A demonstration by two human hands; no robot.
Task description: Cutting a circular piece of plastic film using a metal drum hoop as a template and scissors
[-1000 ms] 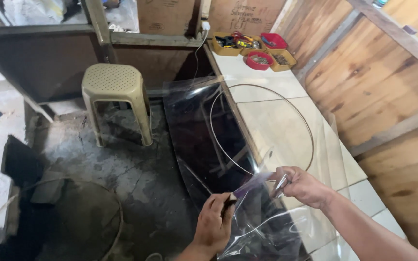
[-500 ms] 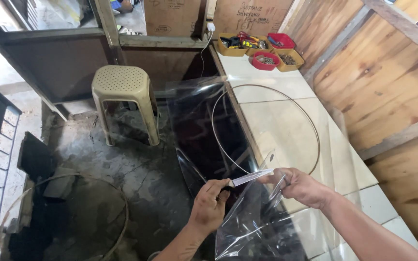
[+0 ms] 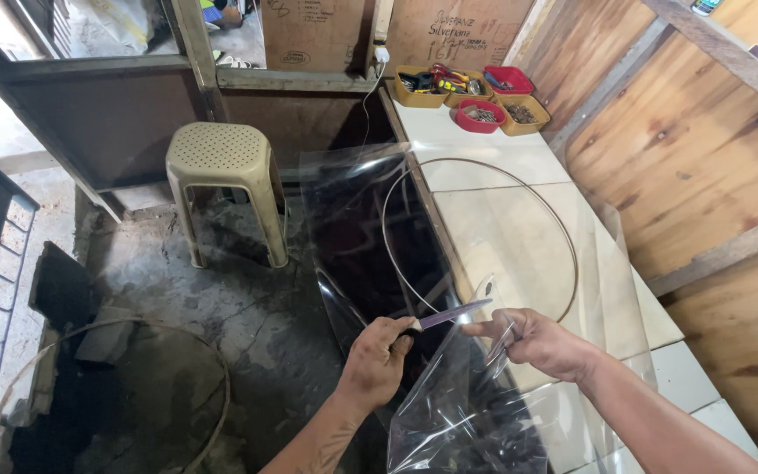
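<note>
Left hand [image 3: 377, 362] grips a thin blade [image 3: 454, 313], fingers wrapped tight round its handle. Right hand [image 3: 532, 341] pinches the edge of a clear plastic sheet [image 3: 475, 412], fingers narrow, pulling it taut, prob. so the blade meets a firm edge. Sheet drapes over the white tiled desk [image 3: 519, 237] w/ a wire hoop [image 3: 484, 233] lying on it. Beige plastic stool [image 3: 225, 189] stands on the floor at left.

Stool [image 3: 225, 175] left of counter [image 3: 519, 158]

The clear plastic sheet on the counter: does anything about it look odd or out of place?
Yes. The clear plastic sheet overhangs the tiled counter edge, and its near end crumples below the left hand and right hand.
</note>
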